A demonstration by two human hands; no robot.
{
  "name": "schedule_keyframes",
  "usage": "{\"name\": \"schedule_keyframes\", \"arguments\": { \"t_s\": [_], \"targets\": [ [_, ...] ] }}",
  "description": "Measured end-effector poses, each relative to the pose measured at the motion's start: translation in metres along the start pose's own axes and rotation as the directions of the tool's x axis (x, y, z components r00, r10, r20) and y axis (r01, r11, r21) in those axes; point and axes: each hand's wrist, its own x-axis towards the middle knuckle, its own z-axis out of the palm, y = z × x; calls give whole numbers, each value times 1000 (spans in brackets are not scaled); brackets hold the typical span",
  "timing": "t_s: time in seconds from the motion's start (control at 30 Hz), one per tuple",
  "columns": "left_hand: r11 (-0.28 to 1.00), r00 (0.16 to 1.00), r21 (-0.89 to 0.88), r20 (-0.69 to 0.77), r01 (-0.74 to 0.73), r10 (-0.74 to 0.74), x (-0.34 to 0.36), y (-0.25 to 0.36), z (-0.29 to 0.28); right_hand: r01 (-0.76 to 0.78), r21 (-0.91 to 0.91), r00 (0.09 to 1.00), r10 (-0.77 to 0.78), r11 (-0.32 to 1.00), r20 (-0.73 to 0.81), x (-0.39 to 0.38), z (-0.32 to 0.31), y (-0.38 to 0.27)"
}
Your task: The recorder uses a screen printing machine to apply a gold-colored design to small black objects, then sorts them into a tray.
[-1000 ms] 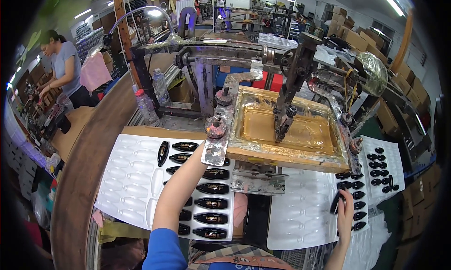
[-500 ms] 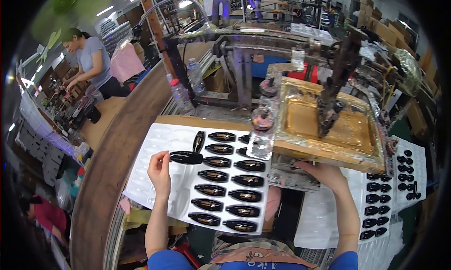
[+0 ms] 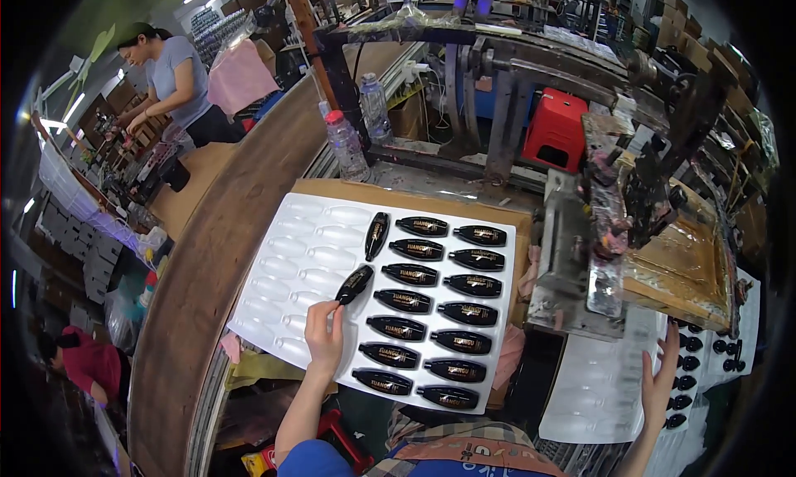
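Between the fingertips of my left hand [image 3: 323,338] is the lower end of a small black bottle [image 3: 356,285] with gold print. It tilts over the white moulded tray [image 3: 292,201], close to another black bottle [image 3: 376,236] that lies lengthwise there. Two columns of similar printed bottles [image 3: 470,314] fill the tray's right part, while its left hollows hold none. My right hand [image 3: 660,379] has its fingers stretched out beside a second white tray [image 3: 587,398], next to the black bottles [image 3: 685,362] on it. Nothing shows in that hand.
A printing machine's metal fixture [image 3: 572,261] and wooden-framed screen [image 3: 676,236] stand ahead on the right. Behind the tray are a clear bottle with a red cap [image 3: 347,149] and a red stool [image 3: 557,128]. A brown belt [image 3: 191,270] curves along the left; a person [image 3: 170,83] works beyond it.
My right hand has left the machine fixture and moved down and right to the second tray. The bottle in my left hand has turned from level to slanted. The whole view has shifted.
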Motion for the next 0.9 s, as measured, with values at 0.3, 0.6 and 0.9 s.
{"name": "schedule_keyframes", "arguments": {
  "t_s": [0.3, 0.6, 0.9],
  "targets": [
    [996, 980, 40, 181, 80, -86, -13, 1, 5, -435, -697, 827, 559, 570, -59, -82, -60, 146],
    [978, 949, 98, 241, 184, -202, -5, 11, 5, -368, -672, 877, 480, 643, -21, -104, -72, 170],
    [992, 975, 123, 219, 19, -46, 45, 54, -2, -447, -238, 894, 421, 862, -156, -98, -75, 159]
  ]
}}
